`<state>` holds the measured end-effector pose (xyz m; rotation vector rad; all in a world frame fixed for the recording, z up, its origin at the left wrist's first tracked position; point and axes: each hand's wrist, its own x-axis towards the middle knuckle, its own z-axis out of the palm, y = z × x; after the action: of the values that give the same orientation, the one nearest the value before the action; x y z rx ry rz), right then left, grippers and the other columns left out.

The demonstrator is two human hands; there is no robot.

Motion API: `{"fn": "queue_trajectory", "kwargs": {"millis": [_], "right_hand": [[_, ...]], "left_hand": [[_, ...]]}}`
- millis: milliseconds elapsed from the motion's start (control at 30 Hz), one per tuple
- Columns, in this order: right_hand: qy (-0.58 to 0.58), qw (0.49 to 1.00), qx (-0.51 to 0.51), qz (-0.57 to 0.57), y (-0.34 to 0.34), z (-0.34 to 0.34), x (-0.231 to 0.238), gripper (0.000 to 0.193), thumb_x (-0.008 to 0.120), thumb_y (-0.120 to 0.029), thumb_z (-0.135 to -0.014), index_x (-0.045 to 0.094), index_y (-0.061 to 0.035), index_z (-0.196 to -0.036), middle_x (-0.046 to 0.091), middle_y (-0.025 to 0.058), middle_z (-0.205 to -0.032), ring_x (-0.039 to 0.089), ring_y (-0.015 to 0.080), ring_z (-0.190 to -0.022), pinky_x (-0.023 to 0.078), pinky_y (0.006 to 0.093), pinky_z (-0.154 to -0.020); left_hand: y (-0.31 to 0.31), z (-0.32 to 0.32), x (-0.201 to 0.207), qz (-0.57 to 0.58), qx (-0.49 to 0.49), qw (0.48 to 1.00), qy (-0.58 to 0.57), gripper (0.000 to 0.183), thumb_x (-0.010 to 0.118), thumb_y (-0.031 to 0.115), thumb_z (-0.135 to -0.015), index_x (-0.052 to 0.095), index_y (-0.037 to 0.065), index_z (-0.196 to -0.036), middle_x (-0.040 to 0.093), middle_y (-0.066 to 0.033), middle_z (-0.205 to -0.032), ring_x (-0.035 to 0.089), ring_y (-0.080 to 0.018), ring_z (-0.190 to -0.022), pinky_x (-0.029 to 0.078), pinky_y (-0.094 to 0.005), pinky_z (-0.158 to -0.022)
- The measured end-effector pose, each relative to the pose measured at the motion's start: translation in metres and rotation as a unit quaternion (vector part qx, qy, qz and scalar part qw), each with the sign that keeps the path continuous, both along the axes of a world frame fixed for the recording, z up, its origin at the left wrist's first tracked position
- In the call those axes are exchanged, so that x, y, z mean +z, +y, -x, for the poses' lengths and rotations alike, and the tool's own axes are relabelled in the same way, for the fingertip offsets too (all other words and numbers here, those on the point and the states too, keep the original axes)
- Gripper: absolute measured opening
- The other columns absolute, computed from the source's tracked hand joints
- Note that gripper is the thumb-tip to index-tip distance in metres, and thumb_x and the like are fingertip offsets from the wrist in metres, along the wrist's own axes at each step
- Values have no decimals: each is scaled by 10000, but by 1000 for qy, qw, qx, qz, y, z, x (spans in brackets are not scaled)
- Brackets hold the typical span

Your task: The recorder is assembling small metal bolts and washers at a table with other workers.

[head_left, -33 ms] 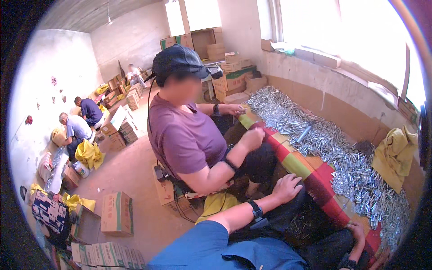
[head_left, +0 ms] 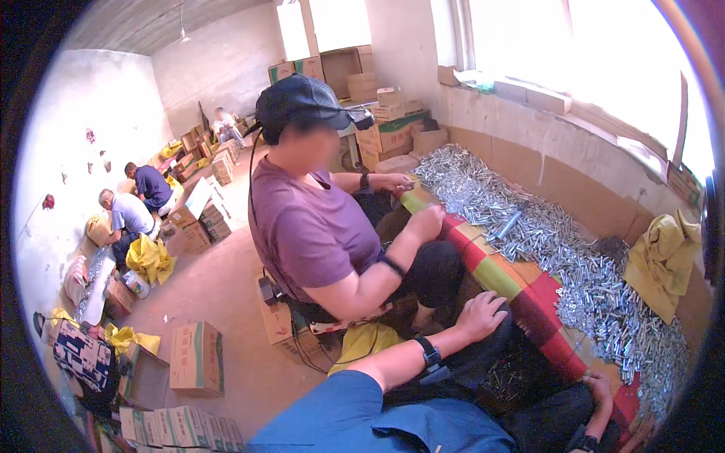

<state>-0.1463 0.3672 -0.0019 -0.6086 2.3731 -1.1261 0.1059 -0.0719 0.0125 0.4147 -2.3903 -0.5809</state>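
My left hand (head_left: 482, 315) rests on my dark-trousered left knee, its fingers stretched out and holding nothing. At the lower right, my right hand (head_left: 600, 394) lies by the near edge of the red, green and orange checked cloth (head_left: 544, 302). Its fingers show only in part; they look loosely laid down with nothing visible in them. Beyond the cloth runs a long heap of silvery metal bolts (head_left: 521, 234). Clear and silvery small nuts or washers (head_left: 575, 313) lie at the heap's near edge. More loose bolts (head_left: 507, 377) show in the shadow between my legs.
Close on my left sits a co-worker (head_left: 317, 219) in a purple shirt and cap, both hands at the cloth's edge. A yellow cloth (head_left: 664, 260) lies at the heap's right end. Cartons (head_left: 196, 359) stand on the floor; other people (head_left: 132, 211) sit along the far wall.
The co-worker's near hand has risen slightly and the forearm has shifted toward the cloth. My own hands have not moved.
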Motion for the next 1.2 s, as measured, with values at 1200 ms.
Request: {"fn": "queue_trajectory", "kwargs": {"millis": [1200], "right_hand": [[7,998,-58,-27,20,-16,14,218,697,-214,-776,722,-16,-865,649,-1,-790,581,140,-698,458,314,-674]], "left_hand": [[3,9,18,-69,2,997,26,395,623,374,-934,678,29,-1119,649,-195,-1092,627,-381,-1039,509,-467,-910]]}}
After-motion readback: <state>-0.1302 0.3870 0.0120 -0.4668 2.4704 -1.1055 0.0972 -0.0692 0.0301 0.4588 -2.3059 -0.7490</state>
